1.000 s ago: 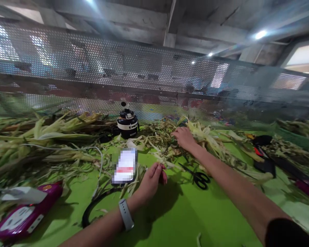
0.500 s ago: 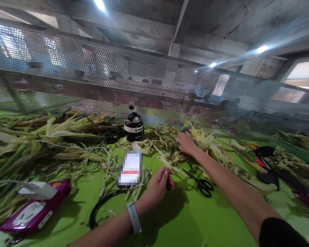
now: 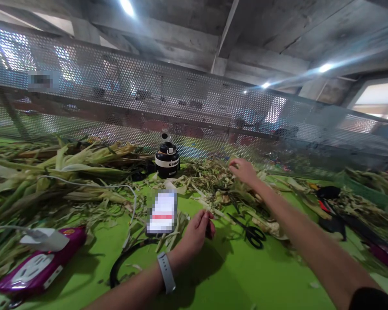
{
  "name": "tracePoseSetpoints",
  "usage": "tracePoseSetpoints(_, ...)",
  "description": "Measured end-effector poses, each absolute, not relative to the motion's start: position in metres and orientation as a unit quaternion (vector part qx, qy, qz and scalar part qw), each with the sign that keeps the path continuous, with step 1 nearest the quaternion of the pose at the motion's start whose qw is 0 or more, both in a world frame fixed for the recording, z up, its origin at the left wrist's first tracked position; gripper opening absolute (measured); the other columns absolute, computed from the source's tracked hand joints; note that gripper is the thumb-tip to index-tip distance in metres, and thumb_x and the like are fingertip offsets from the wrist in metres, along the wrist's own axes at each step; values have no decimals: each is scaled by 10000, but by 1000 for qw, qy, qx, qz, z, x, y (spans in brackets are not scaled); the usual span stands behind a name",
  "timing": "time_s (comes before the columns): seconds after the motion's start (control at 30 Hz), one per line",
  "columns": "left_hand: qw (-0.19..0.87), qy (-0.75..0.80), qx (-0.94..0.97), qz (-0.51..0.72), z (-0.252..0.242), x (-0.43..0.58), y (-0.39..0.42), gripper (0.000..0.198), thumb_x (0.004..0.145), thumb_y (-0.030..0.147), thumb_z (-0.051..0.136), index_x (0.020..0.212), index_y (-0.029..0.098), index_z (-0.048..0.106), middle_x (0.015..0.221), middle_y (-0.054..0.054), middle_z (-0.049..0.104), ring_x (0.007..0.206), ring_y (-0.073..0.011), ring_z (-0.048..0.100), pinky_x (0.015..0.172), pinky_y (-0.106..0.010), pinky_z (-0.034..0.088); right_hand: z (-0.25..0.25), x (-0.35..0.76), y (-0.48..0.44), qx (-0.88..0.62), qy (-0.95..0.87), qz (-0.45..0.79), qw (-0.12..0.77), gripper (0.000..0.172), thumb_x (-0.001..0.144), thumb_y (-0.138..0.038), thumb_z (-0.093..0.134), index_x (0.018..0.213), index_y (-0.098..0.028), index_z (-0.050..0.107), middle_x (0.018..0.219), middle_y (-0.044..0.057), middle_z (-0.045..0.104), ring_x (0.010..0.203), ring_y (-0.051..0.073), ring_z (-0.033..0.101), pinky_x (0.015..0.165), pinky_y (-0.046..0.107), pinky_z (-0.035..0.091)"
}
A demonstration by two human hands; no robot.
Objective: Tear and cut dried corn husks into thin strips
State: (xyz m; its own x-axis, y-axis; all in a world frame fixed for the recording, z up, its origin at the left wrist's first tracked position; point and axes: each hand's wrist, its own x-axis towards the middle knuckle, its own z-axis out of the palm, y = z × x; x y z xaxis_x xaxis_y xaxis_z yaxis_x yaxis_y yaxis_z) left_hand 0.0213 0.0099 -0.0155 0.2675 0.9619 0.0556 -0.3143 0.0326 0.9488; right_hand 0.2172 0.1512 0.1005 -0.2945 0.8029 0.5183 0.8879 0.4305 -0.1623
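Note:
My left hand (image 3: 198,227), with a watch (image 3: 166,272) on its wrist, hovers over the green table (image 3: 226,280). Its fingers are curled together, and anything inside them is hidden. Farther out, my right hand (image 3: 245,171) is closed at the far pile of dry shreds (image 3: 218,181), with a pale green corn husk (image 3: 233,158) at its fingertips. Black scissors (image 3: 254,236) lie between my forearms, blades toward the pile. Left of my left hand lies a phone (image 3: 163,211) with a lit, blurred screen.
A black bottle (image 3: 167,161) stands at the back before a perforated metal screen (image 3: 194,116). Long corn husks (image 3: 67,165) heap up at left. A purple power strip (image 3: 42,262) with a white charger and cable lies front left. A green basket (image 3: 368,189) sits at right.
My right hand has risen and shifted right, away from the shreds, and the large pale husks beside it have moved. My left hand stays nearly in place. The view has turned slightly.

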Motion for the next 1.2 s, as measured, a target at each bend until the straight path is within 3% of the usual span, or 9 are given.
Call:
tracePoseSetpoints(0.17,652,328,460,506,-11,17,11,492,662,667,589,768,194,501,527,48,527,486,-116,492,497,-251,384,135,226,142,-535,-748,-11,391,162,806,-262,503,822,-160,628,768,47,699,698,171,644,647,283,497)
tracePoseSetpoints(0.33,653,335,442,517,-5,12,10,449,685,608,614,782,184,502,555,47,543,505,-102,496,517,-236,390,153,226,114,-521,-733,40,435,122,772,-216,554,828,-155,644,757,39,711,695,165,674,667,287,524)
tracePoseSetpoints(0.47,666,337,406,527,-4,10,10,396,713,545,623,802,175,516,574,49,550,517,-91,494,532,-224,389,154,226,76,-530,-755,98,374,141,756,-196,604,852,-165,702,660,18,711,563,166,667,630,311,528)
tracePoseSetpoints(0.53,682,337,383,524,-4,10,10,374,715,519,633,805,173,524,598,42,562,525,-94,507,543,-230,401,148,223,54,-507,-777,217,303,258,781,-225,611,1025,-189,685,705,21,735,560,170,679,587,306,539)
tracePoseSetpoints(0.77,718,329,341,510,0,10,5,290,735,432,666,796,167,562,869,-59,680,833,-172,626,684,-268,456,98,199,-6,-383,-765,432,285,286,880,-219,504,1131,-200,639,1079,75,715,1000,200,669,879,388,535)
tracePoseSetpoints(0.83,715,328,341,514,1,10,6,272,747,417,665,789,163,576,874,-61,685,851,-178,626,694,-273,459,87,200,-8,-365,-758,474,258,291,881,-244,477,1114,-194,644,1045,75,725,920,201,696,823,380,557)
tracePoseSetpoints(0.97,717,336,320,520,3,7,10,223,774,365,655,804,153,594,797,-51,683,770,-159,626,669,-262,451,79,214,13,-468,-721,376,346,330,913,-307,370,970,-141,649,769,76,739,615,166,693,577,294,563)
tracePoseSetpoints(1.07,712,352,316,518,6,6,12,176,801,322,631,797,149,600,753,-39,677,719,-137,615,646,-242,438,72,222,35,-538,-747,246,304,296,888,-248,371,937,-116,631,739,89,726,570,166,671,519,277,532)
tracePoseSetpoints(1.2,700,350,325,531,7,3,14,148,806,302,619,794,155,604,802,-46,699,765,-140,623,668,-240,444,59,217,52,-533,-784,183,259,193,823,-197,506,918,-138,663,853,83,713,719,186,666,650,302,522)
